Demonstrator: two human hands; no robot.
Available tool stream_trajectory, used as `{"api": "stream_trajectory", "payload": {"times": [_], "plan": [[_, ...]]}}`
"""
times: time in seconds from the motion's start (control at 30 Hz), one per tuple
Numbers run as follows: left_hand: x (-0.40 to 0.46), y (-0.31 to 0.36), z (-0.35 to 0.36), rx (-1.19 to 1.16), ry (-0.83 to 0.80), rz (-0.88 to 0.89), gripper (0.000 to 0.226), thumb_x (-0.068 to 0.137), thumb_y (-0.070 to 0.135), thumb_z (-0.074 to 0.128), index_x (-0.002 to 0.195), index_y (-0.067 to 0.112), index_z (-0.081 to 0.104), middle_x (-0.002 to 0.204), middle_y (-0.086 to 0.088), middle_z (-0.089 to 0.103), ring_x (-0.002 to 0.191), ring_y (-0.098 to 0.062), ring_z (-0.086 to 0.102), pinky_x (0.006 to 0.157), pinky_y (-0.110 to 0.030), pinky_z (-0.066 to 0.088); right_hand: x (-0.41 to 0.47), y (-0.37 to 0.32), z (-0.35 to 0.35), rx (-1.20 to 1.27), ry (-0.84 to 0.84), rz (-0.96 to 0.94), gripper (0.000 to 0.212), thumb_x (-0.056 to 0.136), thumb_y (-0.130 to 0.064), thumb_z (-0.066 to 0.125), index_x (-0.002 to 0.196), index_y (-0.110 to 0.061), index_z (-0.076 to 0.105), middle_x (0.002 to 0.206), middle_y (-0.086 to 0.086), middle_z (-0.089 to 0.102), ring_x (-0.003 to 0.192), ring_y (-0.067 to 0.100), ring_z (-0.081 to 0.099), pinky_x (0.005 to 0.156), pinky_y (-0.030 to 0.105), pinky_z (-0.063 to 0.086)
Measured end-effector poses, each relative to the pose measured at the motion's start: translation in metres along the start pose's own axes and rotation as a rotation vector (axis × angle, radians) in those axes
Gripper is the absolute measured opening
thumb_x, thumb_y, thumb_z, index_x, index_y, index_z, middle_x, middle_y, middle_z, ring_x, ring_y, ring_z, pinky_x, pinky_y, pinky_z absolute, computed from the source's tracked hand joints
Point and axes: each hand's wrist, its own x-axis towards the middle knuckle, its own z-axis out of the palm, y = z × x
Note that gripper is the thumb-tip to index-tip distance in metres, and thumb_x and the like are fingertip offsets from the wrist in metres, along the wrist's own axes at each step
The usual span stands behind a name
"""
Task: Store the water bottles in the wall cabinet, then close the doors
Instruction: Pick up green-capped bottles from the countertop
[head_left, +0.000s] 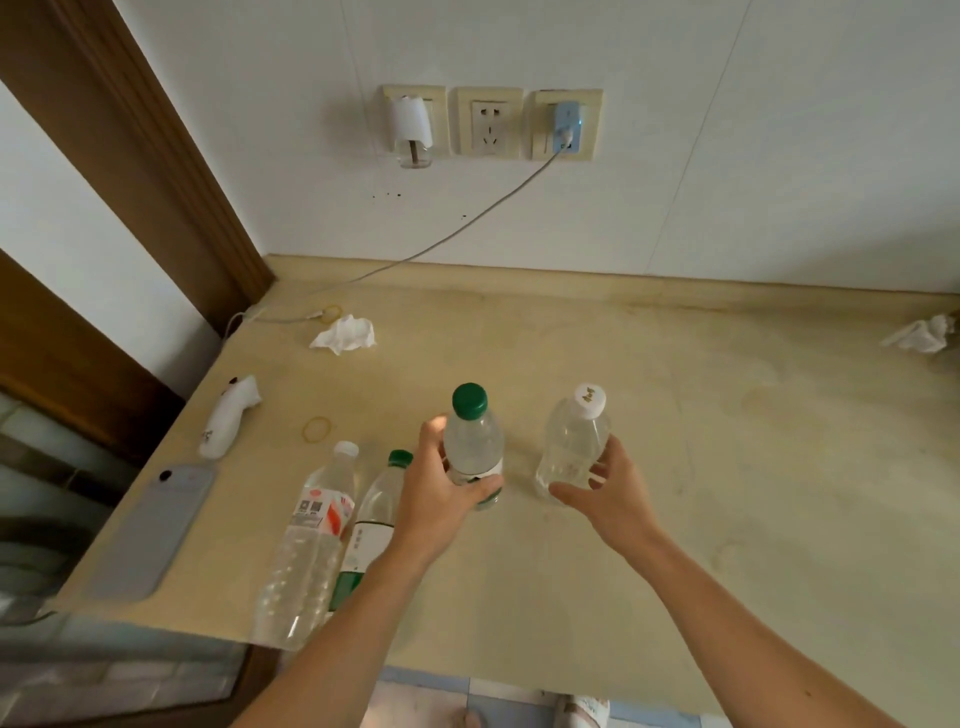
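Four water bottles stand on the beige counter (727, 441), toward its front left. The left hand (441, 499) grips the green-capped bottle (472, 447) around its lower body, thumb on the near side and fingers curled behind it. The right hand (608, 493) reaches for the white-capped bottle (571, 447) with its fingers spread and loosely curved; they lie against or just beside the bottle's right flank, and no closed hold shows.

Both bottles are clear thin plastic and look nearly or wholly empty, so they are probably very light and easy to tip. The walls likely dent under a hard squeeze, and the smooth plastic may slip. The middle of the body, where the label or ribs give some purchase, seems the best place to take hold; the stiffer neck under the cap would also serve for a high shelf.

The green-capped bottle has a white and green label low down. The white-capped one is shorter, with no label visible and a small mark on its cap. To the left stand a taller bottle with a red label (311, 545) and another green-capped bottle (374, 519), touching or nearly so, near the counter's front edge. The wall cabinet is not in view.
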Motion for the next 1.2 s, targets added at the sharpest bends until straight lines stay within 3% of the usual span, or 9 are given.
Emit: {"api": "stream_trajectory", "payload": {"times": [0.17,0.3,0.4,0.5,0.63,0.77,0.93,1.2], "plan": [[-0.002,-0.002,0.005,-0.045,0.04,0.006,0.081,0.063,0.028,0.09,0.129,0.033,0.043,0.118,0.009,0.062,0.112,-0.012,0.062,0.097,-0.041,0.053,0.002,-0.002,0.001,-0.059,0.011,-0.001,0.05,0.074,-0.023,0.087,0.113,-0.018,0.057,0.107,-0.007,0.069,0.1,0.013,0.066,0.09,0.042,0.056],[-0.004,-0.001,0.009,-0.05,0.094,-0.003,0.077,0.065,0.022,0.092,0.127,0.034,0.047,0.114,0.013,0.065,0.109,-0.009,0.064,0.095,-0.036,0.054,0.0,-0.007,-0.001,-0.059,0.004,-0.011,0.046,0.075,-0.023,0.086,0.112,-0.023,0.059,0.105,-0.007,0.07,0.1,0.014,0.067,0.09,0.04,0.056],[-0.01,0.0,0.013,-0.067,0.135,-0.004,0.076,0.065,0.022,0.092,0.127,0.034,0.048,0.111,0.014,0.065,0.106,-0.009,0.064,0.092,-0.032,0.054,-0.004,-0.01,-0.001,-0.062,0.028,0.015,0.044,0.074,-0.02,0.087,0.109,-0.014,0.061,0.104,0.001,0.07,0.099,0.021,0.066,0.089,0.044,0.056],[-0.014,0.004,0.013,-0.097,0.14,0.02,0.071,0.065,0.023,0.091,0.122,0.038,0.05,0.106,0.019,0.065,0.104,-0.006,0.064,0.085,-0.022,0.051,-0.01,-0.014,-0.002,-0.025,0.065,0.018,0.037,0.073,-0.019,0.087,0.101,-0.019,0.062,0.098,-0.004,0.071,0.096,0.014,0.067,0.077,0.035,0.055],[-0.016,0.027,0.007,-0.151,0.113,0.094,0.067,0.063,0.028,0.09,0.116,0.04,0.053,0.106,0.017,0.066,0.102,-0.008,0.066,0.087,-0.031,0.056,-0.026,-0.03,-0.013,0.073,0.105,-0.015,0.035,0.073,-0.019,0.087,0.098,-0.026,0.064,0.093,-0.011,0.073,0.094,0.005,0.068,0.07,0.028,0.051],[-0.016,0.073,0.0,-0.217,0.071,0.223,0.067,0.06,0.033,0.09,0.116,0.04,0.053,0.11,0.014,0.068,0.106,-0.009,0.066,0.09,-0.036,0.057,-0.046,-0.067,-0.033,0.151,0.174,-0.108,0.035,0.072,-0.018,0.087,0.097,-0.029,0.065,0.089,-0.015,0.075,0.089,-0.001,0.069,0.072,0.026,0.051],[-0.018,0.152,-0.014,-0.253,-0.019,0.42,0.063,0.064,0.033,0.09,0.114,0.046,0.053,0.11,0.024,0.066,0.107,0.001,0.064,0.084,-0.024,0.052,-0.079,-0.133,-0.078,0.222,0.312,-0.313,0.034,0.073,-0.016,0.087,0.096,-0.028,0.065,0.087,-0.027,0.071,0.084,-0.013,0.064,0.063,0.007,0.047],[-0.025,0.309,-0.024,-0.321,-0.028,0.735,0.065,0.07,0.03,0.09,0.123,0.04,0.055,0.112,0.022,0.067,0.106,0.003,0.062,0.076,-0.009,0.051,-0.13,-0.248,-0.173,0.293,0.452,-0.604,0.041,0.075,-0.02,0.085,0.11,-0.031,0.067,0.1,-0.016,0.076,0.099,0.005,0.069,0.085,0.028,0.053]]}}
